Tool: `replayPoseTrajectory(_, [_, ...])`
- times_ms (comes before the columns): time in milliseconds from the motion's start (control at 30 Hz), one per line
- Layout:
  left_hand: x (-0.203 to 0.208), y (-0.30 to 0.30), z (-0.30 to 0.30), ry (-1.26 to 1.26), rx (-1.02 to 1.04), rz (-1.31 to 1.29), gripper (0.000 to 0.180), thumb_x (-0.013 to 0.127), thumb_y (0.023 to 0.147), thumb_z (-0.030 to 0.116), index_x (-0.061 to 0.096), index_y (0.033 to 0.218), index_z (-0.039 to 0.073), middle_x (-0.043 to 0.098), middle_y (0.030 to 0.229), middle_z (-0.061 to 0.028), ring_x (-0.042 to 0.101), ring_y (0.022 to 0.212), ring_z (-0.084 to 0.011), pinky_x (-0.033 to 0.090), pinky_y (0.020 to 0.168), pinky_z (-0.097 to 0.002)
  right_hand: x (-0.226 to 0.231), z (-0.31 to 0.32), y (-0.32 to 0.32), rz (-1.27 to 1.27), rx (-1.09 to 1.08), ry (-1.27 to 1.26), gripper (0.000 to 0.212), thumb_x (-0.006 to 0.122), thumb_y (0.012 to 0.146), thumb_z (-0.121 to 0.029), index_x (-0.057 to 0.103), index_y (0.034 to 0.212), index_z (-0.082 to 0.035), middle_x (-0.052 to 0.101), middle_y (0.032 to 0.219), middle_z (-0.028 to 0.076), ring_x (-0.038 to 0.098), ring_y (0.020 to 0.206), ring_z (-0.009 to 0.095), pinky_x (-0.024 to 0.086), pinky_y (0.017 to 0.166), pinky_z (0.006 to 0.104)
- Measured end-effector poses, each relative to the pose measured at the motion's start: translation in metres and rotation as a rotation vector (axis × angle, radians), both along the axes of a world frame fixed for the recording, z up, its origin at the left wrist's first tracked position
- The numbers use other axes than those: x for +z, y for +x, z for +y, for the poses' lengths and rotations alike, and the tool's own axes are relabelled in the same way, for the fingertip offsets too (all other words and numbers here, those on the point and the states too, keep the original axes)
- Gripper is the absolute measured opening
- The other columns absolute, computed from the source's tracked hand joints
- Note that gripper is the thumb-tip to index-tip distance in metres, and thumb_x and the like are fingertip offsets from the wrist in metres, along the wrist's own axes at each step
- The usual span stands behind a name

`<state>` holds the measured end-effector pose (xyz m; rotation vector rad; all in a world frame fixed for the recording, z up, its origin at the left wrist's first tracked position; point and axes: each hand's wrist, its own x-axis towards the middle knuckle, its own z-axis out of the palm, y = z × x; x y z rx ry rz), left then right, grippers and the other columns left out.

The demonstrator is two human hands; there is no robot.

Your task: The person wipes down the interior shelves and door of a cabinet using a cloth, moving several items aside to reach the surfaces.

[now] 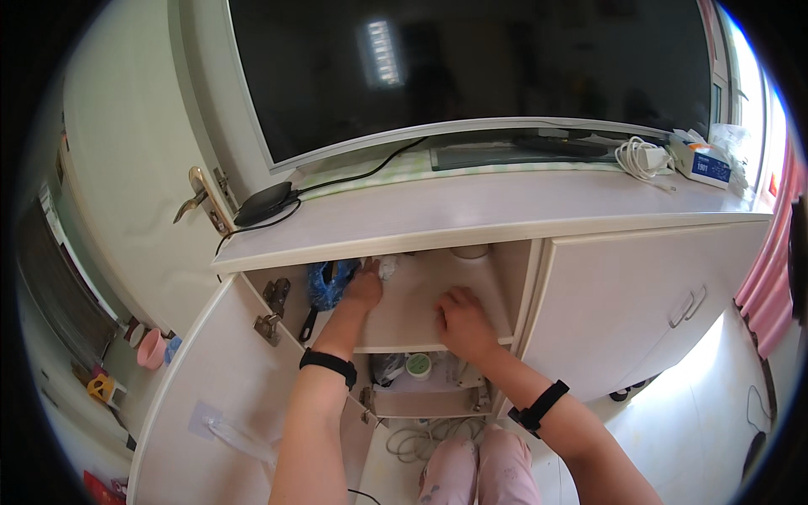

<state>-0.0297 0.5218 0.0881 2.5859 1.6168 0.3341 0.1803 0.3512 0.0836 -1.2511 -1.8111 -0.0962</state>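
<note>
My left hand [364, 287] reaches deep into the upper compartment of an open white cabinet, with its fingers stretched toward the back. Beside those fingers lies a small crumpled white thing [388, 267], too small to name. Just left of the hand is a blue plastic bag [326, 284], and a black handle [309, 325] shows below it. My right hand [461, 318] rests on the pale shelf [412, 311], its fingers curled in and nothing visible in them. At the back of the shelf, the bottom of a pale round container [469, 251] shows under the cabinet top.
The open cabinet door [210, 387] swings out left. Below the shelf sit a green-lidded tub [418, 364] and a dark bag [388, 369]; a coiled cable [412, 442] lies underneath. On top stand a television [471, 67], a black box [265, 203], a white cable [644, 160] and a tissue box [700, 162].
</note>
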Motion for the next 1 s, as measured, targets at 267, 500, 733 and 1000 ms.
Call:
replayPoseTrajectory(267, [-0.002,-0.007,-0.057,0.143,-0.001,-0.007,0.05,0.046,0.091,0.011,0.041,0.135,-0.012,0.04,0.144,-0.027,0.034,0.137,-0.0412,0.027,0.116,-0.0451,0.003,0.002,0.007,0.036,0.0,0.004,0.008,0.059,0.077,-0.001,0.06,0.085,-0.002,0.058,0.095,0.016,0.055,0.098,0.037,0.048,0.086,0.0459])
replayPoseTrajectory(500, [0.002,-0.022,-0.131,0.176,0.065,-0.075,0.047,0.048,0.089,0.005,0.044,0.134,-0.009,0.04,0.144,-0.0263,0.037,0.135,-0.0413,0.031,0.114,-0.0443,-0.002,0.007,0.012,0.062,0.01,0.008,0.009,0.06,0.077,-0.002,0.061,0.085,-0.003,0.059,0.092,0.013,0.056,0.097,0.034,0.048,0.085,0.0431])
replayPoseTrajectory(733, [0.015,0.008,-0.201,0.168,-0.078,-0.297,0.048,0.051,0.089,0.005,0.043,0.135,-0.006,0.055,0.129,-0.0262,0.055,0.118,-0.0413,0.044,0.103,-0.0434,0.027,-0.018,0.0,0.4,0.312,-0.358,0.026,0.064,0.086,-0.02,0.064,0.107,-0.004,0.062,0.104,0.014,0.057,0.103,0.035,0.048,0.087,0.0425])
replayPoseTrajectory(1000, [0.046,0.026,-0.145,0.174,-0.013,-0.488,0.071,0.076,0.076,0.022,0.044,0.134,-0.004,0.061,0.119,-0.0178,0.063,0.103,-0.035,0.052,0.089,-0.0413,0.008,0.003,0.02,0.065,0.223,-0.233,0.031,0.061,0.085,-0.009,0.06,0.115,-0.001,0.061,0.11,0.018,0.058,0.102,0.038,0.049,0.088,0.0425])
